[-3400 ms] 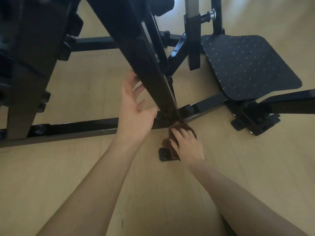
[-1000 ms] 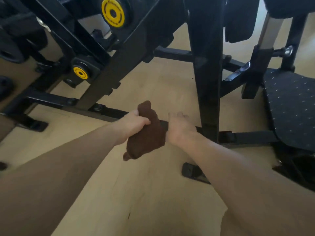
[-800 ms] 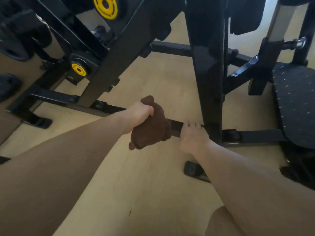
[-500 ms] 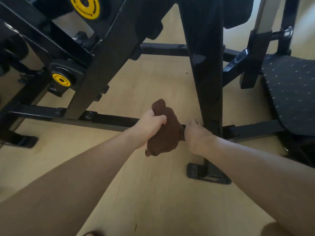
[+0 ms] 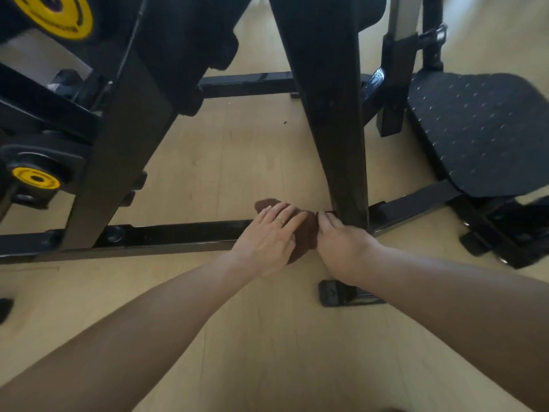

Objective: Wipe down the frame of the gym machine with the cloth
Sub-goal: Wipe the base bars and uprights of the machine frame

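Both hands crowded the low black steel base rail (image 5: 178, 234): the left hand (image 5: 269, 240) lay flat-fingered on the bunched brown cloth (image 5: 309, 230), the right hand (image 5: 341, 248) curled over the rail beside the black upright post (image 5: 344, 150), where a hard stroke risked jamming knuckles.

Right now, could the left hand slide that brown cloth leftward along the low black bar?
Probably yes. The left hand lies flat on the cloth atop the floor bar, and the bar looks bare up to the slanted post.

We see a pale wooden floor (image 5: 237, 162) of long planks, running away from us, with bright daylight washing over its far right corner. A small dark speck (image 5: 285, 122) lies on the boards further off. A black object (image 5: 5, 307) sits cut off at the left edge
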The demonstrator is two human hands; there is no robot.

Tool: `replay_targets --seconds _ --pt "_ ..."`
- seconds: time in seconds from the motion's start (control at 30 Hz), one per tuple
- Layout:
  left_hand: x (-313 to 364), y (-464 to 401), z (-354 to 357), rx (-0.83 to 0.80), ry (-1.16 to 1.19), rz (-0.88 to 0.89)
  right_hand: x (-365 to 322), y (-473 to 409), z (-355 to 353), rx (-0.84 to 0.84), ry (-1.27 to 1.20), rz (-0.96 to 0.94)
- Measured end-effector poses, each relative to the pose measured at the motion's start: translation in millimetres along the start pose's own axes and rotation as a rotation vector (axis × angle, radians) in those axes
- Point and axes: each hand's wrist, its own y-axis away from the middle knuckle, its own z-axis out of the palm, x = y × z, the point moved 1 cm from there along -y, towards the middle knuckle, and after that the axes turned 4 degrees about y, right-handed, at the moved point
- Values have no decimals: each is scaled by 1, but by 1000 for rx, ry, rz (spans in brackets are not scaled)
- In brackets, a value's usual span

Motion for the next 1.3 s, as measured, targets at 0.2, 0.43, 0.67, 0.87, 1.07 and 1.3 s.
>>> replay_targets --seconds 0.2,0.43,0.67,0.87,1.07,1.3 --pt "6 -18 -6 -86 66 80 4 6 8 -40 146 -8" --pt "16 -22 4 -50 -21 32 -7 5 -5 -42 -13 62" --pt "-28 -5 8 62 23 28 -31 -12 -11 69 -53 208" --pt "-119 64 15 21 -118 -121 -32 2 25 236 -93 232" --pt "-49 28 4 64 -28 -143 -30 11 33 363 -375 247" --pt "24 -36 22 82 -66 19 -25 13 37 605 -560 297"
